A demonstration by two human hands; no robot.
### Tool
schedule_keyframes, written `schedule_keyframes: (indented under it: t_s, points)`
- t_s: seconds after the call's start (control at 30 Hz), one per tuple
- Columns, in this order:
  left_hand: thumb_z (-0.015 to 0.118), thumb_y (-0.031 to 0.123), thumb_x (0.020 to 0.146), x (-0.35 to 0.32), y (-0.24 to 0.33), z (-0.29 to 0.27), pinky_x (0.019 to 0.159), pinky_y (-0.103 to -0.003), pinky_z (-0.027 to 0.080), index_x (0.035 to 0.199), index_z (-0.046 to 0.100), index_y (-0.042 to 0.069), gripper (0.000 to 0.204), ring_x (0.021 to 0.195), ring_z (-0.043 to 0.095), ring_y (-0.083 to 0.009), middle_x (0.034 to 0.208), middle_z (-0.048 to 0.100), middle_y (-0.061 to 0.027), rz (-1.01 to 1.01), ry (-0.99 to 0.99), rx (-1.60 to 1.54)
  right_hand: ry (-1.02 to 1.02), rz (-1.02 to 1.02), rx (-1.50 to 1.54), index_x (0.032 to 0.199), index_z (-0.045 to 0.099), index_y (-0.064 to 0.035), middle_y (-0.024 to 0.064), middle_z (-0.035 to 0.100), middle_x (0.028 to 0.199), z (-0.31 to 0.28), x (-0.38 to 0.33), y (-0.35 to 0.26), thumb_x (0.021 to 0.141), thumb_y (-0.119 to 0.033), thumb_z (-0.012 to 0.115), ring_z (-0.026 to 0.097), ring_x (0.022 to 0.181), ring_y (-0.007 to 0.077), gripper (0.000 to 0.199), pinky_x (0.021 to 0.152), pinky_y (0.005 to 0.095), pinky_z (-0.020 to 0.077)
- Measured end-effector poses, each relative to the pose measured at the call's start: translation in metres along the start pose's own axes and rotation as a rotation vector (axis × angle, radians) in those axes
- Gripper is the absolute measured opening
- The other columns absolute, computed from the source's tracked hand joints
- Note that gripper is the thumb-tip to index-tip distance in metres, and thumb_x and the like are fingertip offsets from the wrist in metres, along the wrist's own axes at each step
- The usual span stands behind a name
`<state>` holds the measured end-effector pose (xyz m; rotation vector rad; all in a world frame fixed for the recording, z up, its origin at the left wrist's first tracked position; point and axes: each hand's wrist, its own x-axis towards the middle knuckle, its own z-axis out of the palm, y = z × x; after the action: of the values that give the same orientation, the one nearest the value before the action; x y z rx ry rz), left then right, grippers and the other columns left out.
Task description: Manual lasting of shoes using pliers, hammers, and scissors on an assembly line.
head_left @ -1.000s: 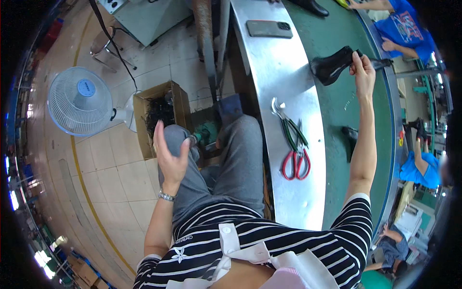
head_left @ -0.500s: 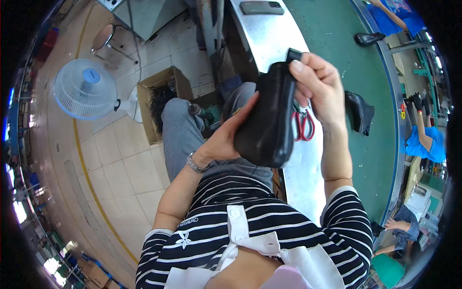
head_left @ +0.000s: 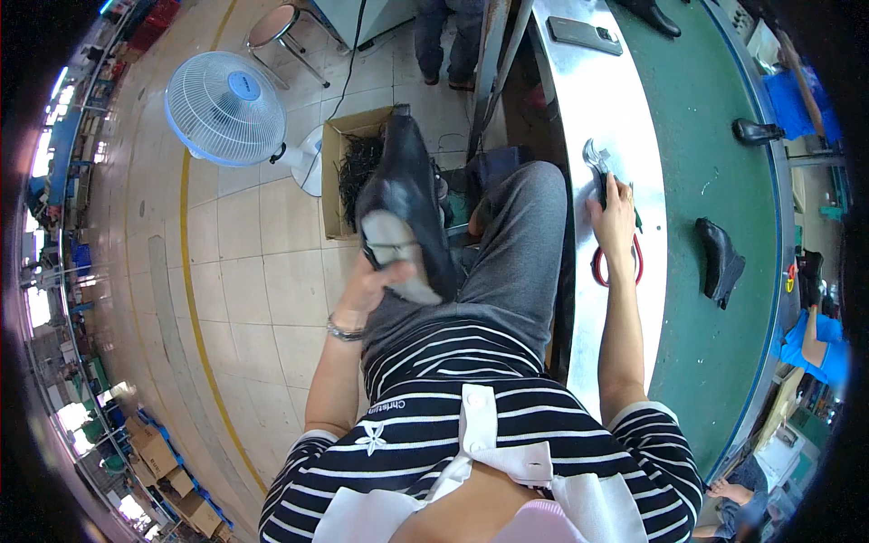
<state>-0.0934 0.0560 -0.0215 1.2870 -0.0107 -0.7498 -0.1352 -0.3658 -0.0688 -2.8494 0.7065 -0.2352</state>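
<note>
My left hand (head_left: 367, 285) grips a black leather boot (head_left: 412, 195) above my lap, its narrow end pointing away from me. A pale area (head_left: 391, 237) of the boot faces up, with my thumb at its edge; motion blurs it, so I cannot tell whether it is lining or sole. On the metal bench to the right, my right hand (head_left: 615, 215) is closed around the dark handle of a tool with a curved metal head (head_left: 595, 156). Red-handled scissors (head_left: 639, 262) lie under that wrist, their blades hidden.
A phone (head_left: 585, 35) lies at the bench's far end. Beyond the bench, a green belt (head_left: 674, 335) carries another black boot (head_left: 720, 261). An open cardboard box (head_left: 333, 195) of dark scraps stands past my knees, beside a white fan (head_left: 226, 109). Other people work at the far right.
The boot has swung left and tipped, showing its pale area. My right hand has let go of it and come down to the tool on the bench. The view has shifted left.
</note>
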Motion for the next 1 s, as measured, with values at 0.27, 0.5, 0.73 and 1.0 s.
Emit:
schedule_keyframes:
  t_s: [0.27, 0.5, 0.73, 1.0]
  points:
    - [0.061, 0.042, 0.093, 0.019, 0.036, 0.012, 0.089, -0.031, 0.051, 0.129, 0.054, 0.002, 0.054, 0.102, 0.062, -0.0168, 0.118, 0.063, -0.0087, -0.26, 0.029, -0.288, 0.04, 0.04, -0.064, 0.136, 0.053, -0.0111, 0.0194, 0.054, 0.128, 0.003, 0.006, 0.027, 0.088, -0.025, 0.066, 0.051, 0.117, 0.0364, 0.051, 0.1, 0.048, 0.0398]
    - [0.058, 0.046, 0.095, 0.053, 0.036, 0.042, 0.098, -0.03, 0.043, 0.144, 0.035, 0.002, 0.07, 0.114, 0.054, -0.0154, 0.128, 0.055, -0.0103, -0.275, -0.145, -0.182, -0.329, 0.375, 0.715, 0.118, 0.058, -0.0018, 0.008, 0.062, 0.087, -0.046, 0.008, -0.016, 0.1, -0.034, 0.047, 0.059, 0.085, 0.0164, 0.039, 0.084, 0.0312, 0.0445]
    - [0.056, 0.042, 0.094, 0.057, 0.034, 0.037, 0.111, -0.036, 0.03, 0.145, 0.036, 0.002, 0.067, 0.133, 0.041, -0.0298, 0.142, 0.044, -0.0228, 0.14, 0.197, 0.584, -0.862, 0.092, 0.938, 0.14, 0.041, -0.0051, 0.0062, 0.066, 0.091, -0.134, -0.011, -0.144, 0.098, -0.024, 0.048, 0.059, 0.088, 0.0161, 0.046, 0.088, 0.0322, 0.0429]
    - [0.062, 0.024, 0.092, 0.093, 0.047, 0.052, 0.087, -0.031, 0.048, 0.123, 0.06, 0.0, 0.04, 0.101, 0.065, -0.0224, 0.11, 0.067, -0.0176, 0.354, 0.349, 0.429, -1.231, 0.235, 1.139, 0.153, 0.016, -0.0102, 0.0156, 0.065, 0.112, -0.126, 0.005, -0.199, 0.099, -0.01, 0.048, 0.065, 0.099, 0.0212, 0.063, 0.087, 0.0316, 0.0504]
